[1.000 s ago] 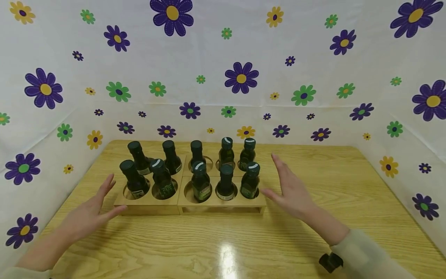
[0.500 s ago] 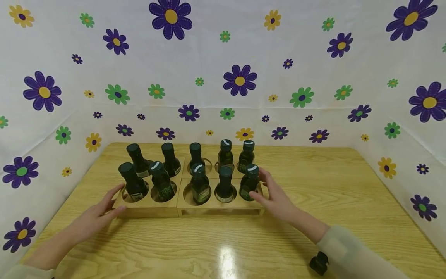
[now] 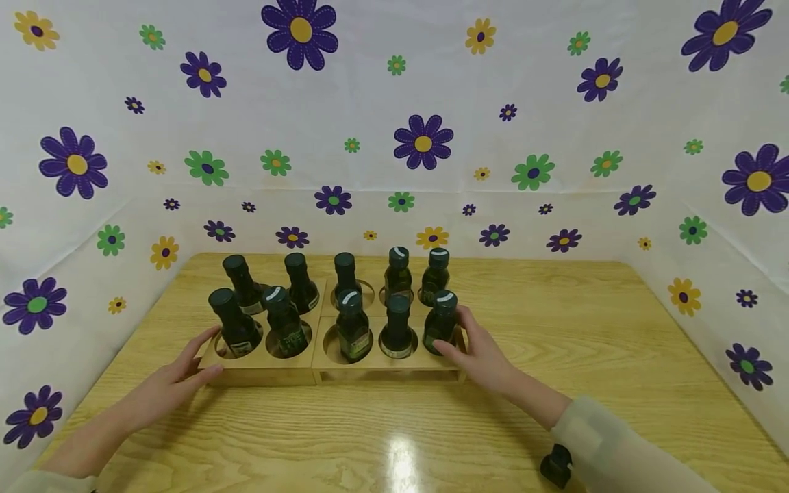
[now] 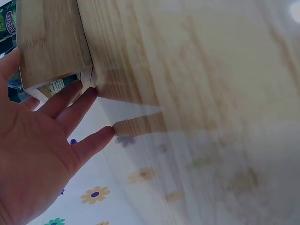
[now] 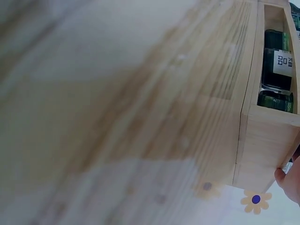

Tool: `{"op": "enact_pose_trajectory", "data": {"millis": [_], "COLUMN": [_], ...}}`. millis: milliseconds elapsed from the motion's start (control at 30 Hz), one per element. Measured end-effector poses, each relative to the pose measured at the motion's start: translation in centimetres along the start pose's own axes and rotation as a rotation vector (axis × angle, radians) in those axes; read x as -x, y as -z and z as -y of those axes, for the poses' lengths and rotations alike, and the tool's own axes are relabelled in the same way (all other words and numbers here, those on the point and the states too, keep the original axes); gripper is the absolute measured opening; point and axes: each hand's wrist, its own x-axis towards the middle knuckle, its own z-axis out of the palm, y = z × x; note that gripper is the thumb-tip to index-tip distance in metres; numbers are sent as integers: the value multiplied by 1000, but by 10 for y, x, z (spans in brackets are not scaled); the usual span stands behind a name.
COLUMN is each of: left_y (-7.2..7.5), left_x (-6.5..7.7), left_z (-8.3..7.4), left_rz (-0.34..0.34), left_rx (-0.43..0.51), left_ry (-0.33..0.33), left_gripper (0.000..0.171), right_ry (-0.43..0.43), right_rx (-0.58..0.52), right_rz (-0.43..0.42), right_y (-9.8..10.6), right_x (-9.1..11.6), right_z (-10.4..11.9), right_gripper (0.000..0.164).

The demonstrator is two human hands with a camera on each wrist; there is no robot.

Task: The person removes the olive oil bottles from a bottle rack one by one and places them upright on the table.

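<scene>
Dark green bottles stand upright in the round holes of two wooden bottle racks, the left rack (image 3: pixel 265 376) and the right rack (image 3: pixel 388 366), set end to end. My left hand (image 3: pixel 169 387) is spread at the left rack's outer end, thumb at its front corner. In the left wrist view its fingers (image 4: pixel 77 110) reach along the open end. At the right rack's outer end is my right hand (image 3: pixel 487 356), its thumb overlapping the front right bottle (image 3: pixel 440 318) and its fingers behind. The right wrist view shows only a fingertip (image 5: pixel 280 176) by the end panel.
The racks stand on a wood-grain table (image 3: pixel 345 438). White cloth (image 3: pixel 364 96) with printed flowers hangs behind and at both sides. A small black object (image 3: pixel 557 467) shows beside the right sleeve (image 3: pixel 610 438).
Both hands have come inward to the rack ends, the right hand leftward over the front right bottle's edge. The bottles remain in their holes.
</scene>
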Motion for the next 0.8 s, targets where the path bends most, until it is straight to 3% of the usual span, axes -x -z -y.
{"op": "enact_pose_trajectory", "data": {"millis": [300, 600, 800], "left_y": [1, 2, 1], "left_x": [1, 0, -2], "left_z": [1, 1, -1], "left_rz": [-1, 13, 14], "left_rx": [-3, 8, 1], "left_ry": [-7, 13, 15], "left_gripper": [71, 71, 71], "right_ry": [4, 83, 125], "right_rx": [2, -15, 21], "right_rz": [13, -118, -193], "right_y": [2, 24, 44], "right_x": [0, -7, -10], "right_z": [3, 17, 10], "right_gripper": [50, 49, 51]}}
